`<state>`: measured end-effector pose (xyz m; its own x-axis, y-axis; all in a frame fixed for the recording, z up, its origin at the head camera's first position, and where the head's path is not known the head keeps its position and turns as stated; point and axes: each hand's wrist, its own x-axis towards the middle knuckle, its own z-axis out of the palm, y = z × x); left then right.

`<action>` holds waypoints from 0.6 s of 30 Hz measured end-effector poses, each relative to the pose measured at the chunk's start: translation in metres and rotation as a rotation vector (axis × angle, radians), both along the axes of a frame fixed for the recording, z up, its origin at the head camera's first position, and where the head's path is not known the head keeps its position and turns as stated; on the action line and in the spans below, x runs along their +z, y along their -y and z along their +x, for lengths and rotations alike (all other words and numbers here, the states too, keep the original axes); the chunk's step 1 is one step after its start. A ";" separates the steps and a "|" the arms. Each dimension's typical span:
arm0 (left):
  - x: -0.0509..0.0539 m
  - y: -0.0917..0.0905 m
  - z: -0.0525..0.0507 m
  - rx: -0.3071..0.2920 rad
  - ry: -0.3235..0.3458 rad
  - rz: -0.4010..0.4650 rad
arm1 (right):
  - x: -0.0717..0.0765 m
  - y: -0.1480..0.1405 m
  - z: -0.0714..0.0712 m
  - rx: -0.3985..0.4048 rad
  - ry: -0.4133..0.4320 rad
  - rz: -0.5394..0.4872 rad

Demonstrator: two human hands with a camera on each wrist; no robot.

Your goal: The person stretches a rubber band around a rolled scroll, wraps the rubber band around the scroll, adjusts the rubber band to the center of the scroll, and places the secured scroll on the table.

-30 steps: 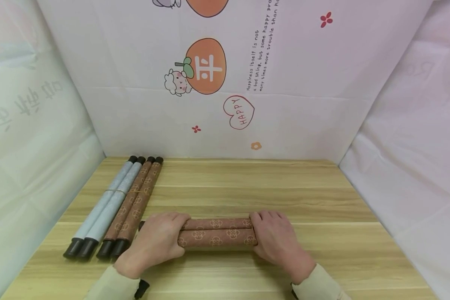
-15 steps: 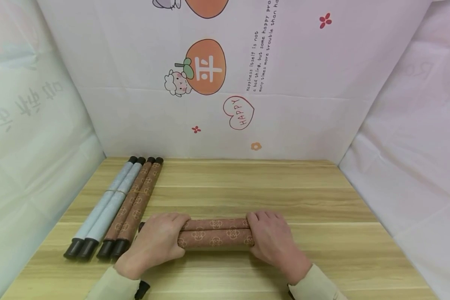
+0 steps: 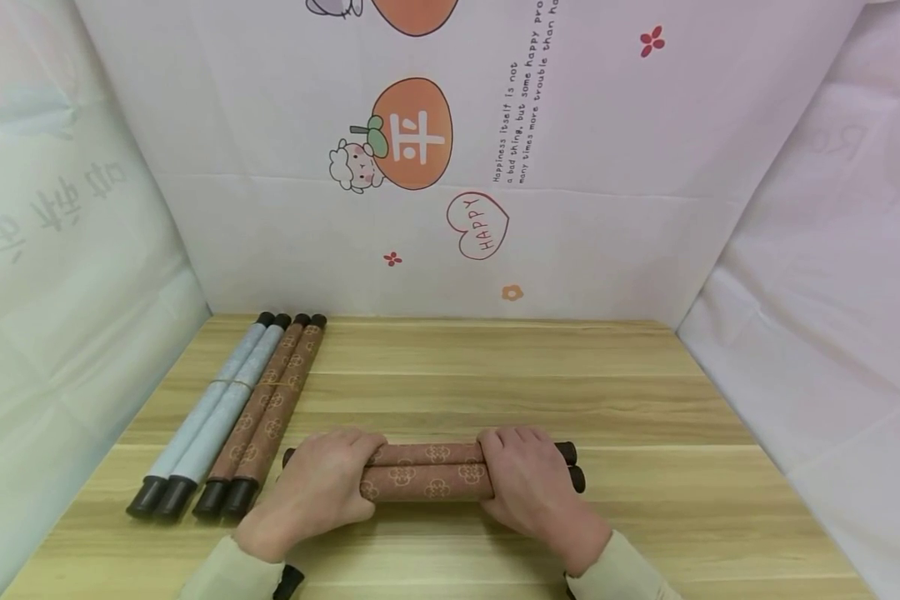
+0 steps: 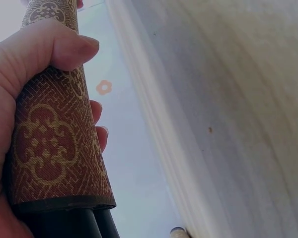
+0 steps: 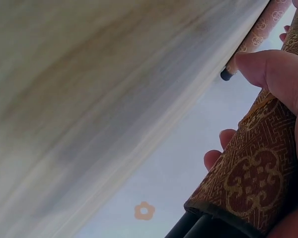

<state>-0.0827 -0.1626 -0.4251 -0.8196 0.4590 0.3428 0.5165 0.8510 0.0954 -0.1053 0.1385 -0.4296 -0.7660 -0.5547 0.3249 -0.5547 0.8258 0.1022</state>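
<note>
Both hands hold a brown double-rolled scroll (image 3: 427,479) with gold flower patterns, lying crosswise near the front. My left hand (image 3: 322,479) grips it toward its left end. In the left wrist view the thumb lies across the brown cloth (image 4: 44,144) and fingertips show on the far side. Nearer the right end, my right hand (image 3: 532,479) grips the same scroll; its black end knobs (image 3: 576,478) stick out beyond the hand. The right wrist view shows a thin orange band (image 5: 258,109) across the cloth (image 5: 253,178) by the thumb. Whether the scroll touches the table cannot be told.
On the table's left lie a pale blue double scroll (image 3: 221,400) and a brown double scroll (image 3: 270,408), side by side, each with a thin band round it. White printed sheets (image 3: 450,275) rise at the back and both sides of the wooden table (image 3: 495,375).
My right hand has shifted left along the scroll, and the black knobs at the right end have come into view. The left hand has moved very slightly right, still gripping.
</note>
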 end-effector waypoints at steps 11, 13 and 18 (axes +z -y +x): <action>-0.001 -0.002 0.001 -0.014 -0.015 0.006 | -0.001 0.006 0.002 0.013 0.015 0.003; -0.001 -0.004 0.001 -0.027 -0.033 0.005 | -0.001 0.009 0.003 0.020 0.011 0.000; -0.001 -0.009 0.002 -0.037 -0.036 0.000 | -0.002 0.014 0.005 0.024 -0.001 0.005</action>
<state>-0.0806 -0.1536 -0.4259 -0.7890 0.4890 0.3720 0.5509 0.8311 0.0757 -0.0999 0.1240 -0.4317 -0.7521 -0.5748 0.3224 -0.5743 0.8116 0.1071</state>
